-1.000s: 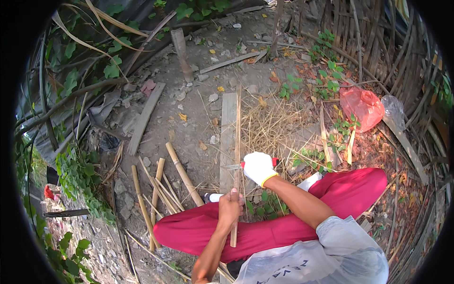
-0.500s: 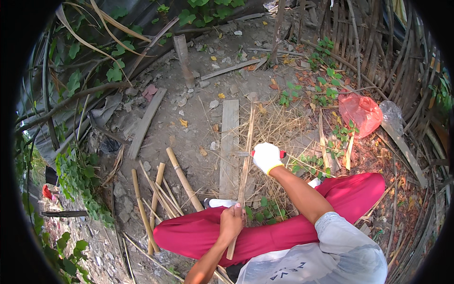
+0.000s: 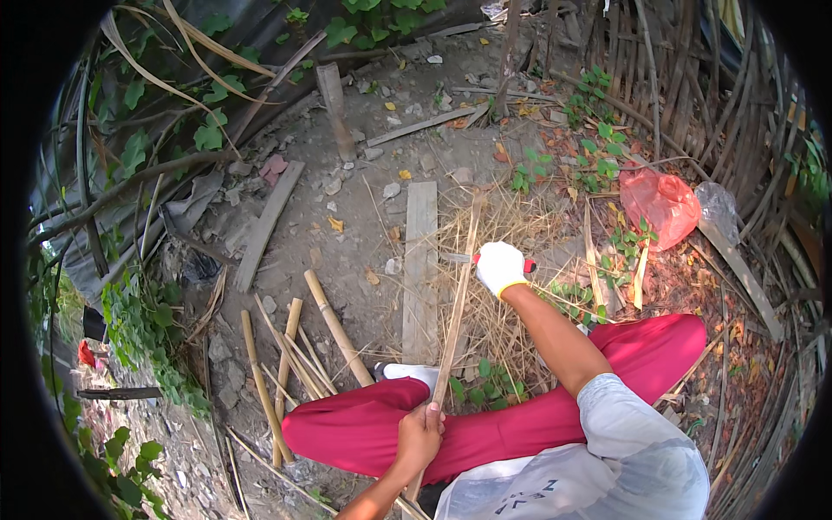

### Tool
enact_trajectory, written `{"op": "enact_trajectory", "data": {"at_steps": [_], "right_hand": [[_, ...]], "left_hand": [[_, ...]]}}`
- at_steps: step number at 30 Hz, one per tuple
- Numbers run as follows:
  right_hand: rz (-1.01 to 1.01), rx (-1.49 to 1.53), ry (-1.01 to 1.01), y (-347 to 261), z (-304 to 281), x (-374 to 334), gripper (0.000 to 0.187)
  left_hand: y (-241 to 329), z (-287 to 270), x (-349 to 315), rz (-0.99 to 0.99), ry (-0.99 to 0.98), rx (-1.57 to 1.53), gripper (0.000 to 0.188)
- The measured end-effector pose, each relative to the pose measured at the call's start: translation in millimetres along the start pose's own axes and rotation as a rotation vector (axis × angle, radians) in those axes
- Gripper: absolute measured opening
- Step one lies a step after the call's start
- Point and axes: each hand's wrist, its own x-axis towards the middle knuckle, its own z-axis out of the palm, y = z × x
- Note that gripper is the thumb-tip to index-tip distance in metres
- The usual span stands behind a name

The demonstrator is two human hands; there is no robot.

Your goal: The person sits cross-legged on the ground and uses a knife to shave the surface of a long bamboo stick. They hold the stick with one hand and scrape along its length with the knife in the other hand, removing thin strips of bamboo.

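Note:
My bare left hand (image 3: 419, 436) is closed round the near part of a long, thin bamboo strip (image 3: 456, 334), over my dark red trousers. The strip runs away from me, tilted a little to the right, with its far end over dry shavings. In a white glove with a yellow cuff, my right hand (image 3: 501, 268) grips a knife (image 3: 529, 266) by its red and black handle. Its blade points left and lies across the strip near the far end; whether the edge bites into it I cannot tell.
A grey plank (image 3: 421, 260) lies on the dirt just left of the strip. Several bamboo poles (image 3: 336, 325) rest by my left knee. Dry shavings (image 3: 511, 234) spread ahead. Right of them lie a red plastic bag (image 3: 660, 208) and a stick fence (image 3: 685, 95); a stake (image 3: 336, 113) stands far left.
My left hand has drawn the bamboo strip nearer to me, and its far end has swung right. My right hand with the knife has shifted right and slightly away.

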Motion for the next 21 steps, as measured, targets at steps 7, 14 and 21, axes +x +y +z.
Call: {"op": "enact_trajectory", "data": {"at_steps": [7, 14, 21], "right_hand": [[-0.001, -0.076, 0.113, 62.6, 0.2, 17.6, 0.018], [0.1, -0.029, 0.127, 76.6, -14.1, -0.9, 0.019], [0.244, 0.044, 0.092, 78.9, 7.0, 22.6, 0.023]], "left_hand": [[-14.0, -13.6, -57.0, -0.208, -0.056, -0.028, 0.043], [-3.8, -13.0, -55.9, 0.002, 0.002, 0.237, 0.043], [-10.6, -10.9, -91.3, -0.138, -0.015, 0.023, 0.041]]}}
